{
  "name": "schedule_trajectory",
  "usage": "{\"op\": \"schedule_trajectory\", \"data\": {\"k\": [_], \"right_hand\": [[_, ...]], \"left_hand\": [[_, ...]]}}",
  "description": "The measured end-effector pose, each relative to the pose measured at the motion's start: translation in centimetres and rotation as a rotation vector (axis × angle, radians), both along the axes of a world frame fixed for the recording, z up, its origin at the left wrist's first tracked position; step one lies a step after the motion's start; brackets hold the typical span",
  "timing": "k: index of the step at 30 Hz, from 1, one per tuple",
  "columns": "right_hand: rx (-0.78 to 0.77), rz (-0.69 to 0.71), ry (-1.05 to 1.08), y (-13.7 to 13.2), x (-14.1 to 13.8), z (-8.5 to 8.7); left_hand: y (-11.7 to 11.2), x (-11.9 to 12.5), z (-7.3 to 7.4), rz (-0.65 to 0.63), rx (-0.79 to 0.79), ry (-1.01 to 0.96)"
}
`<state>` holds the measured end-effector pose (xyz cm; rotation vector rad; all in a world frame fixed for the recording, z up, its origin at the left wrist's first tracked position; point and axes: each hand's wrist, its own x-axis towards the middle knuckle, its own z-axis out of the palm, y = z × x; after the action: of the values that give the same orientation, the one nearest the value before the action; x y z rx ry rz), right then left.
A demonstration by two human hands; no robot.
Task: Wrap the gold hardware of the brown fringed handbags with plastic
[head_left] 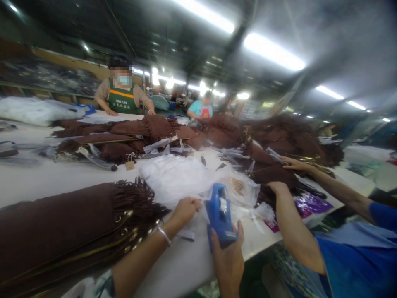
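Note:
My right hand grips a blue tape dispenser near its front end, above the table edge. The tape roll sits in its top. My left hand, with a silver bangle at the wrist, is pinched closed just left of the dispenser. What its fingertips hold, if anything, is too small to make out. Just beyond it lies a heap of white translucent plastic bags. Left of my left arm rests a stack of brown fringed bags with gold-coloured hardware.
A co-worker in blue reaches over brown bags at right. More brown bags run across the white table. A masked person in a green apron stands opposite. Purple packets lie near the right edge.

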<state>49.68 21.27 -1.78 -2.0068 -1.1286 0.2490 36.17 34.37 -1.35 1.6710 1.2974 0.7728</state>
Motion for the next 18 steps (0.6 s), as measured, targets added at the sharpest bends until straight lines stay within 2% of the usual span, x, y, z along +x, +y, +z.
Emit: {"op": "schedule_trajectory", "data": {"k": [3, 5, 7, 9, 12, 14, 16, 18], "right_hand": [[0.025, 0.038, 0.006, -0.3, 0.3, 0.6], [0.156, -0.004, -0.104, -1.1, 0.1, 2.0], [0.351, -0.044, -0.205, -2.2, -0.6, 3.7], [0.441, 0.059, -0.162, -3.1, -1.9, 5.0], [0.323, 0.304, 0.026, -3.5, -4.3, 5.3], [0.234, 0.344, 0.108, -3.3, -5.5, 4.8], [0.207, 0.346, 0.189, -3.0, -6.3, 4.3], [0.193, 0.405, 0.350, -2.8, -7.0, 4.1]], "left_hand": [[-1.0, -1.4, 1.5, 0.000, -0.097, -0.164], [-2.3, -2.3, 2.6, 0.008, -0.130, -0.267], [-3.8, -3.1, 3.7, 0.020, -0.147, -0.358], [-5.3, -3.8, 4.6, 0.027, -0.162, -0.434], [-7.3, -4.8, 6.0, 0.038, -0.208, -0.525], [-8.5, -5.7, 6.8, 0.049, -0.247, -0.571], [-9.8, -6.9, 7.3, 0.070, -0.270, -0.602], [-11.3, -8.3, 7.5, 0.091, -0.286, -0.669]]}}
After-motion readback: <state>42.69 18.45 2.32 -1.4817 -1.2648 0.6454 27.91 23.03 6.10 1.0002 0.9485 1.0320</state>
